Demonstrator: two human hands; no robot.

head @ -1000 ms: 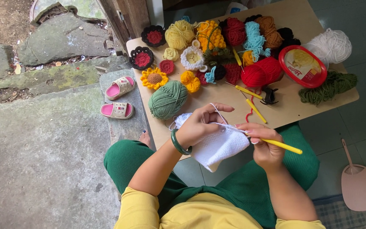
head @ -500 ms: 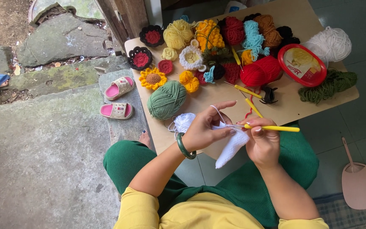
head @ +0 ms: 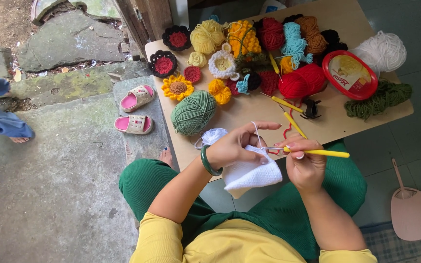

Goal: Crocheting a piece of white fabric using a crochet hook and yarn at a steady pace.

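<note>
My left hand (head: 237, 143) pinches a white crocheted piece (head: 250, 173) that hangs below the table's front edge, with white yarn looped over its raised forefinger. My right hand (head: 304, 163) grips a yellow-handled crochet hook (head: 317, 152), its metal tip pointing left into the white piece. A small white yarn ball (head: 214, 136) lies just behind my left hand. A green bangle sits on my left wrist.
The wooden table (head: 264, 109) carries a green yarn ball (head: 193, 112), a red ball (head: 296, 85), crocheted flowers (head: 177, 87), many coloured skeins, a red-rimmed tub (head: 349, 74) and spare hooks (head: 288, 104). Pink sandals (head: 135, 109) lie on the step. A person's legs (head: 1, 122) stand at left. A pink fan (head: 415, 212) lies at right.
The white piece has dropped and spread flat again between my hands. A person in blue trousers has walked in at the left edge.
</note>
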